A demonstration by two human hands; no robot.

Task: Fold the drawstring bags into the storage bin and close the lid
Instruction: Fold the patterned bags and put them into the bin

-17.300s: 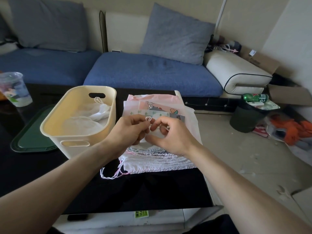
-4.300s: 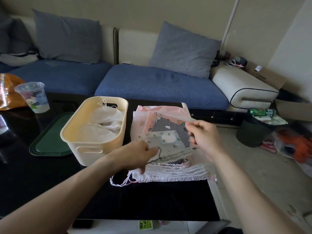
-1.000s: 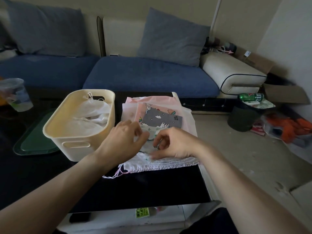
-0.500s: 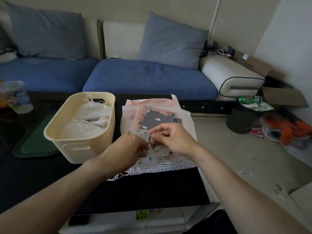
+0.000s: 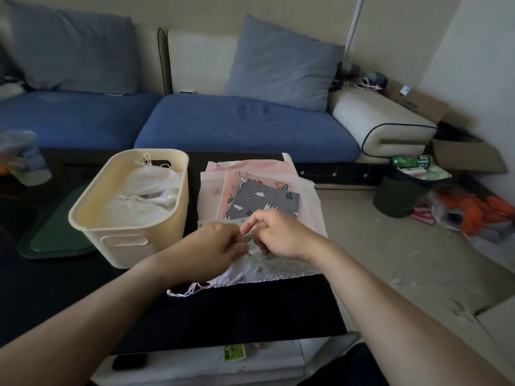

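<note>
Both hands pinch the cord of the top drawstring bag (image 5: 259, 263)
Left hand (image 5: 214, 246) and right hand (image 5: 281, 235) meet over the bag pile; storage bin (image 5: 125, 240) sits just left, nearer the left hand

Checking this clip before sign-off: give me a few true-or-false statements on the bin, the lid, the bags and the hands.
1. The cream storage bin already holds white bags. True.
2. The green lid is on the bin. False: it lies on the table left of it.
3. Both the left hand and the right hand work at the dark drawstring of the top bag. True.
4. The grey cloud-print bag is in the bin. False: it is on the stack.
</note>
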